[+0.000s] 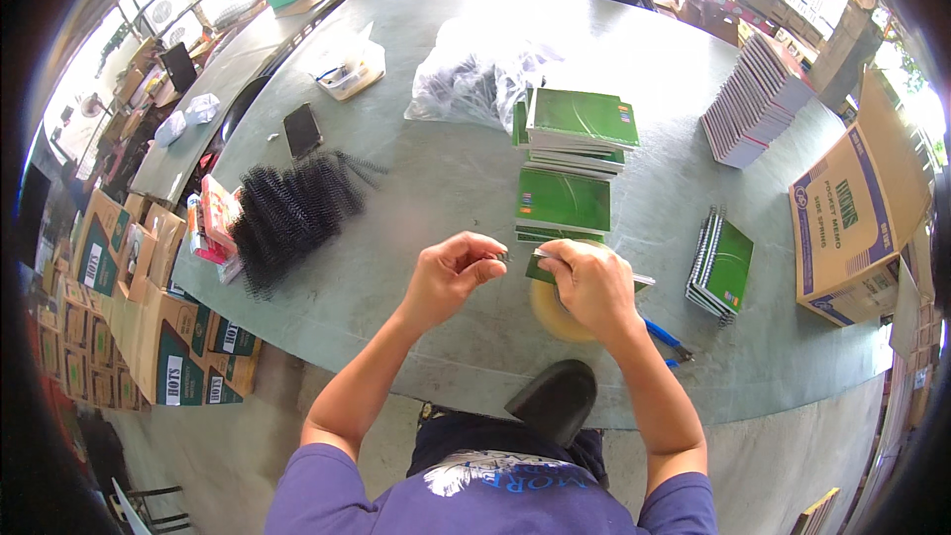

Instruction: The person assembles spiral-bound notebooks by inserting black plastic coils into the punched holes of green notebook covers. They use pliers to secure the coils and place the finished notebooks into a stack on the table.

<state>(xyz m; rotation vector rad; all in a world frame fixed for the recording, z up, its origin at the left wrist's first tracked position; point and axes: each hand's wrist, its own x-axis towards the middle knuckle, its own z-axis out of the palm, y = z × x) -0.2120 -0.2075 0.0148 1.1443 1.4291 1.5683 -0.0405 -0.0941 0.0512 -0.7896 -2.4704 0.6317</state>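
Observation:
My right hand (592,287) is closed on a small green-covered notebook (538,266), which it mostly hides. To its left, my left hand (451,280) pinches a short piece of dark spiral wire (503,257) close to the notebook's edge. Whether the wire runs into the notebook I cannot tell. Beneath my right hand lies a wide roll of tape (557,315), with blue-handled pliers (668,337) beside it. Just beyond my hands stand stacked green notebooks (565,200). A heap of black spiral wires (292,213) lies on the left of the table.
A few spiral-bound green notebooks (721,263) sit at the right, near an open cardboard box (847,223). Farther back are a tall notebook stack (758,101), a clear plastic bag (480,74), a phone (302,130) and a plastic tub (352,74). Cartons (183,352) stand beyond the table's left edge.

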